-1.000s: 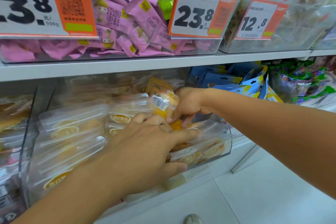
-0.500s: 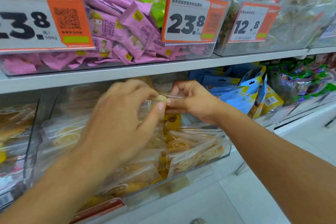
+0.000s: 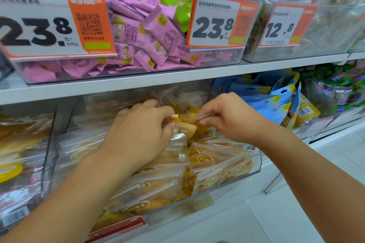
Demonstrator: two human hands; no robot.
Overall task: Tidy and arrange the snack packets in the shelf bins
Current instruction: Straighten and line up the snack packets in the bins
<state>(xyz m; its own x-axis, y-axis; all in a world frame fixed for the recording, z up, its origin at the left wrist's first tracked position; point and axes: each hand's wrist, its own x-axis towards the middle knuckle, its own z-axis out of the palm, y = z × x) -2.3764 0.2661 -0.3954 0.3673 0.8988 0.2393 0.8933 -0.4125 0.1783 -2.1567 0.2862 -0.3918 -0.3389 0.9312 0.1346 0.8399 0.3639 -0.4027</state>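
A clear plastic bin (image 3: 256, 165) on the lower shelf holds several clear and yellow snack packets (image 3: 215, 171). Both hands are inside it, near the back. My left hand (image 3: 138, 134) pinches the left end of one yellow packet (image 3: 186, 124) with curled fingers. My right hand (image 3: 231, 118) pinches the same packet's clear top edge from the right. The packet is lifted a little above the pile. Parts of the pile are hidden behind my left hand and forearm.
The upper shelf carries a bin of pink packets (image 3: 138, 31) with some green packets (image 3: 181, 10), plus price cards (image 3: 217, 23) on the bin fronts. Blue packets (image 3: 272, 102) fill the bin to the right. Another clear bin (image 3: 21, 154) stands at the left. White floor lies below.
Both hands rose from low in the bin to its back and came together on one yellow packet. Over the last half second they barely moved.
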